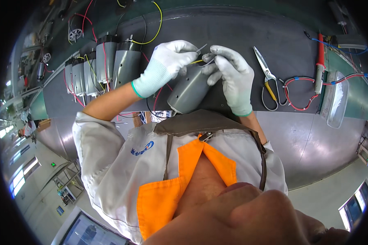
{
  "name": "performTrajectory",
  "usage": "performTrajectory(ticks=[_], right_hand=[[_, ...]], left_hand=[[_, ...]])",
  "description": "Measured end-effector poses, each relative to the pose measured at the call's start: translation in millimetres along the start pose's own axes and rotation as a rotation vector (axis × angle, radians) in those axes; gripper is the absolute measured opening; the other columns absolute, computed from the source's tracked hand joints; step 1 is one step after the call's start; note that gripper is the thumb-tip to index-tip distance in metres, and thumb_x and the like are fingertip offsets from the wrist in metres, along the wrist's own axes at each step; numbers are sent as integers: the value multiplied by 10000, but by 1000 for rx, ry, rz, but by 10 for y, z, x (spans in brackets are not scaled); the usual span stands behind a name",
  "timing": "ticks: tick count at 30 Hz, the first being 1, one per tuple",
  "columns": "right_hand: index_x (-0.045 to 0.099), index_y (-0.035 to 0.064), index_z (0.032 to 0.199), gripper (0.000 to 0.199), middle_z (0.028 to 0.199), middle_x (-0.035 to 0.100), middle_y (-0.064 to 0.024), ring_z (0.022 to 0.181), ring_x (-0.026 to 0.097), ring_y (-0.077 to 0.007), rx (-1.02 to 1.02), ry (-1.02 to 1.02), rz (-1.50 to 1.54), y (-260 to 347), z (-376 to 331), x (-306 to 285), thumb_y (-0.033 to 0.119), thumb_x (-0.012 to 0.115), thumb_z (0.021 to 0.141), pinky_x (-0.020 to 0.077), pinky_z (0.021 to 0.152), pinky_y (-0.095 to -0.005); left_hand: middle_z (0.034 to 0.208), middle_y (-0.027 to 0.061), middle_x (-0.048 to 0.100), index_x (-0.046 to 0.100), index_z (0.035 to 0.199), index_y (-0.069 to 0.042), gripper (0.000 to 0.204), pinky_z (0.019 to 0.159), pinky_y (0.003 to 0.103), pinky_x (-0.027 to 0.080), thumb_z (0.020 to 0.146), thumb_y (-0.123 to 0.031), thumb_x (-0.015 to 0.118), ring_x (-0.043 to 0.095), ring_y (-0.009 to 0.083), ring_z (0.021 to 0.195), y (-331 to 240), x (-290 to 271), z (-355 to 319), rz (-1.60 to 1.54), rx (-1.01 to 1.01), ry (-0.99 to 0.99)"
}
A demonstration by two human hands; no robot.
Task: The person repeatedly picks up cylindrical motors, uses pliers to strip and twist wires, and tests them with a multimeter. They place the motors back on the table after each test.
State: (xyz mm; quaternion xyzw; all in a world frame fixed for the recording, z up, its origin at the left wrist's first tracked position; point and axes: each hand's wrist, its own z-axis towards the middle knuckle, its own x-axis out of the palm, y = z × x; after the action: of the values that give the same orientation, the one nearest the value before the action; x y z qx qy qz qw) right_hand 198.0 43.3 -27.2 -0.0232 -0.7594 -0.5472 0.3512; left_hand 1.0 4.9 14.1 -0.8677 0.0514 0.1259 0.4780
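Observation:
Both my hands wear white gloves with teal cuffs and meet above a grey cylindrical motor (187, 90) on the dark bench. My left hand (167, 62) is closed in a pinch around a thin pale strip (202, 47), whose tip sticks out past the fingers. My right hand (232, 75) has its thumb and forefinger bent together at a curved part of what looks like the same strip. Between the hands, a short yellow wire (196, 61) rises at the motor's far end. My fingers partly hide that end.
Left of my hands stand several grey motors (126, 61) with red and yellow leads. To the right lie scissors (268, 77) with a yellow-wrapped handle, a red-handled tool (320, 61) on a red cable, and a clear plastic tray (338, 100). The bench's near edge runs close to my body.

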Motion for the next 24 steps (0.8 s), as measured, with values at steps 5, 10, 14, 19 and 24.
performTrajectory(ticks=[5, 10, 14, 19, 24], right_hand=[[519, -82, 1401, 429, 997, 730, -179, 771, 719, -165, 53, -60, 26, 44, 0, 17, -9, 571, 982, 596, 615, -248], [436, -92, 1464, 529, 967, 730, -191, 729, 706, -162, -8, -74, 11, 4, 10, -14, -15, 590, 964, 590, 599, -250], [416, -88, 1486, 569, 940, 733, -182, 701, 698, -157, 30, -80, 33, 25, 22, -8, -10, 608, 956, 578, 579, -246], [482, -85, 1450, 521, 937, 740, -159, 689, 692, -149, 92, 7, -87, 107, 98, -101, 9, 631, 959, 570, 569, -239], [602, -90, 1322, 349, 1002, 739, -173, 772, 716, -163, 101, -1, 13, 76, 21, -123, 9, 607, 987, 592, 632, -253]], left_hand=[[828, -9, 703, 737, 1108, -1, 234, 530, 194, 451, 959, -175, 691, 562, 11, 610, 30, 138, 22, 44, 96, -20], [840, -14, 708, 740, 1129, -8, 229, 548, 192, 457, 961, -158, 695, 549, 4, 626, 37, 163, 16, 168, 177, -18], [836, -11, 709, 743, 1133, -12, 222, 550, 193, 457, 965, -143, 678, 544, 3, 625, 154, 148, 66, 225, 344, -36], [852, -16, 718, 747, 1130, -15, 214, 542, 189, 447, 979, -140, 661, 540, 0, 624, 121, 161, 55, 186, 298, -14], [875, -5, 707, 720, 1175, -24, 244, 508, 174, 405, 1013, -184, 630, 538, 2, 618, 63, 161, -4, -145, 36, -16]])
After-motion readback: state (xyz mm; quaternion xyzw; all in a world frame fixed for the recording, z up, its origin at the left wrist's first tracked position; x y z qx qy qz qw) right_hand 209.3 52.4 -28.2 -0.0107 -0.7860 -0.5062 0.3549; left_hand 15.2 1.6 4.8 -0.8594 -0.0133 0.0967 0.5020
